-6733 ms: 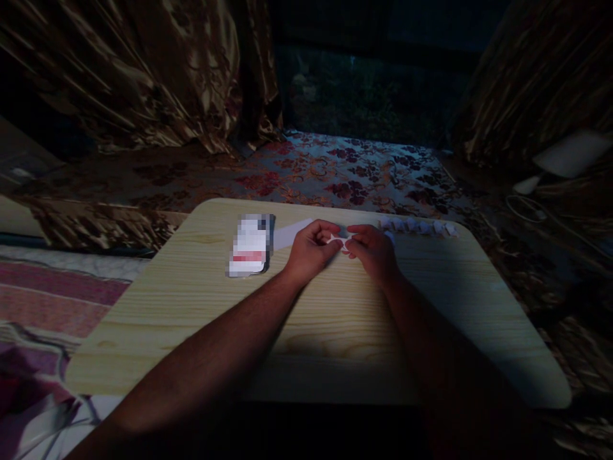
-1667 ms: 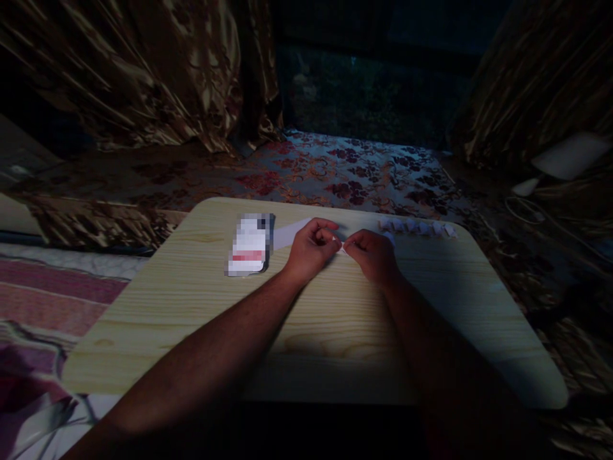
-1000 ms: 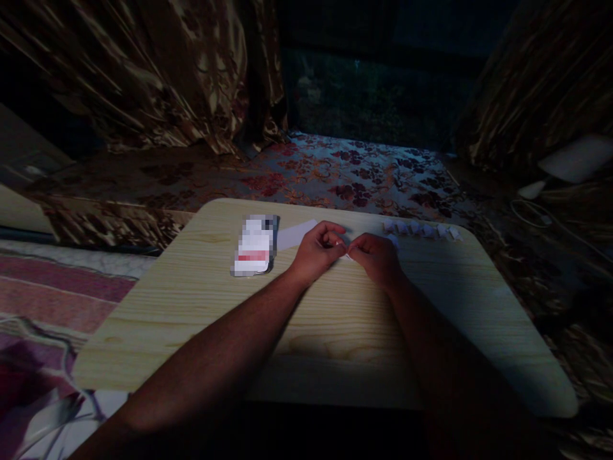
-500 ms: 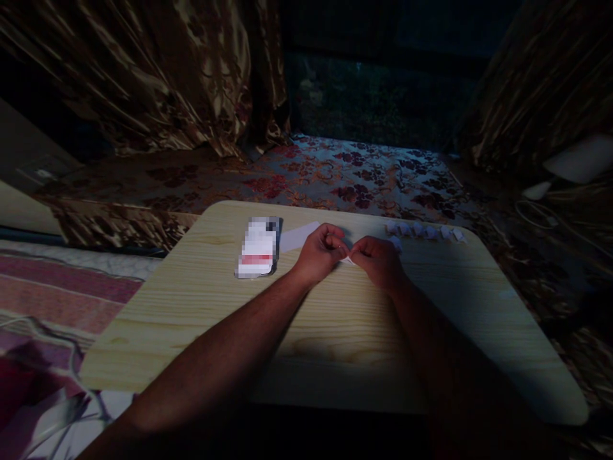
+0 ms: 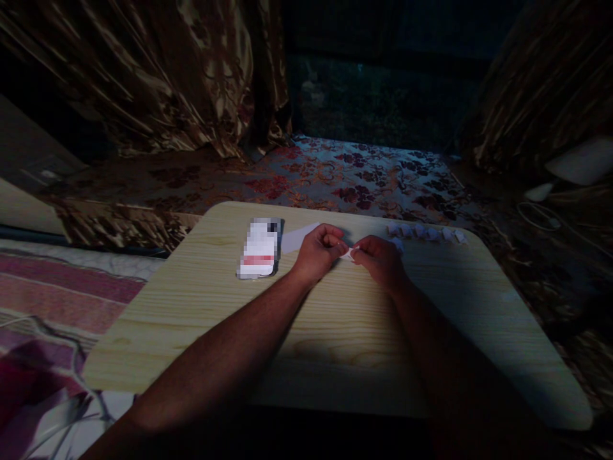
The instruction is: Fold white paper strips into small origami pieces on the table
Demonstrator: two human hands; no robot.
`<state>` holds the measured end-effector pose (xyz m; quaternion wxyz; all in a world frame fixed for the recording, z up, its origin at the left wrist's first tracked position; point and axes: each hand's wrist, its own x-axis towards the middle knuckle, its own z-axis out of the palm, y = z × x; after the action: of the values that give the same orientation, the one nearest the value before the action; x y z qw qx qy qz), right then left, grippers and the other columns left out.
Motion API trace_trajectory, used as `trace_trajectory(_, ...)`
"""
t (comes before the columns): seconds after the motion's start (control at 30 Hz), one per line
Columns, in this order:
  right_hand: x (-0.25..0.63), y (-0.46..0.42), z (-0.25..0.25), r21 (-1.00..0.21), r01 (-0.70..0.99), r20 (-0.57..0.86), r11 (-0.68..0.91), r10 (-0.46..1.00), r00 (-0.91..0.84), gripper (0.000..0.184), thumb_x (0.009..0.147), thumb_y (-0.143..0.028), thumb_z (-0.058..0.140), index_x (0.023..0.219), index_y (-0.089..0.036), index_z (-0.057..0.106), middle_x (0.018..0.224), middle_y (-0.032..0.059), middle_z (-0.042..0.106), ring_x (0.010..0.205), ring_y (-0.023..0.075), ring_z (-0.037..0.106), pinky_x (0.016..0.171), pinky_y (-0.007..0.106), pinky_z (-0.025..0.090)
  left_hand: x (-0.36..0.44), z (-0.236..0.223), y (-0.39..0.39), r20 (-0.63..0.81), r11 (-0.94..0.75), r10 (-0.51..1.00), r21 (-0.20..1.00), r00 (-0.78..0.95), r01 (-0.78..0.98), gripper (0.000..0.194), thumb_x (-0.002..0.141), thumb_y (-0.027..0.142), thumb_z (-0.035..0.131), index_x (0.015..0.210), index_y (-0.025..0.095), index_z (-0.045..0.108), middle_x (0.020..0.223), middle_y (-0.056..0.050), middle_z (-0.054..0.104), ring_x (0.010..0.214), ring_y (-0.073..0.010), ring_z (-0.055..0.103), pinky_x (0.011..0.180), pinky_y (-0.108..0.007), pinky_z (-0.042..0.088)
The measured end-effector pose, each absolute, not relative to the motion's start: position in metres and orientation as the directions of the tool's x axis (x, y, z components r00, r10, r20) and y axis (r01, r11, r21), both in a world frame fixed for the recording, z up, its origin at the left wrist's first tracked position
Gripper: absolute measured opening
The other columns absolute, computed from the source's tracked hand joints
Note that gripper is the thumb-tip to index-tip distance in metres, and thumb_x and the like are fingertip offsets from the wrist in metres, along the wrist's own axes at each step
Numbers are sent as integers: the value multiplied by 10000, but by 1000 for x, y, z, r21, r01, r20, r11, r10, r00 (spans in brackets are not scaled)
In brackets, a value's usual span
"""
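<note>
The small white paper piece is located over the table, directly between the left hand and the right hand, which both pinch its opposite ends, its long axis seemingly running crosswise, so neither hand is nearer.

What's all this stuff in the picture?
table: one, light wood, centre
phone, likely: one, white and red, table's left
flat paper: one, pale, right of phone
folded pieces: about seven, pale, table's back right
bedding: one, striped pink and white, left
cables: at least two, whitish, left and right
window: one, dark, back
curtains: two, golden brown, beside window
flowered cloth: one, greyish, behind table
lamp, likely: one, white, right
held paper: one, white, centre
left grip: one, bare, on held paper
right grip: one, bare, on held paper
</note>
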<state>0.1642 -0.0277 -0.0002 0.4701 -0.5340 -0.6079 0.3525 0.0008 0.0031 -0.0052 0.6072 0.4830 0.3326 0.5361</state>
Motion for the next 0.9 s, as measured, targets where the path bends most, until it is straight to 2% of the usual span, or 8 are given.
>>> trace_trajectory(0.13, 165, -28, 2, -932, 309, 215, 192, 976, 42, 109, 726, -283, 689, 680, -198, 640, 598, -17, 638, 561, 130, 550, 540, 255, 379, 1, -4, 2, 90, -3, 967, 939, 237, -344, 392, 580, 211, 862, 899, 149, 644, 694, 10, 684, 617, -110, 610, 652, -256, 469)
trace_trajectory(0.23, 165, -29, 4, -951, 234, 220, 200, 974, 60, 87, 711, -264, 689, 678, -203, 635, 600, -20, 636, 579, 136, 563, 563, 262, 401, 1, -4, 3, 70, 29, 963, 934, 262, -356, 408, 569, 226, 873, 905, 149, 654, 765, -12, 706, 677, -128, 636, 697, -275, 481)
trace_trajectory(0.4, 164, -27, 5, -969, 143, 211, 200, 975, 71, 92, 679, -250, 703, 670, -205, 624, 592, -24, 628, 582, 142, 573, 583, 272, 426, 0, -3, 3, 45, 41, 950, 963, 309, -265, 283, 621, 288, 846, 756, 140, 646, 653, 3, 646, 562, -90, 531, 552, -228, 365)
trace_trajectory(0.53, 164, -27, 4, -970, 138, 208, 198, 976, 58, 108, 674, -241, 709, 660, -202, 610, 577, -27, 616, 563, 136, 560, 577, 271, 419, -1, -5, 4, 59, 7, 952, 977, 299, -215, 276, 628, 306, 840, 692, 145, 626, 615, 10, 620, 515, -77, 467, 513, -228, 315)
trace_trajectory(0.9, 166, -27, -1, -958, 194, 221, 209, 975, 38, 64, 683, -217, 689, 652, -203, 635, 597, -24, 617, 577, 132, 538, 569, 267, 390, -1, -8, 4, 77, -20, 959, 978, 273, -206, 177, 622, 241, 809, 667, 142, 669, 643, -16, 663, 582, -116, 549, 596, -261, 415)
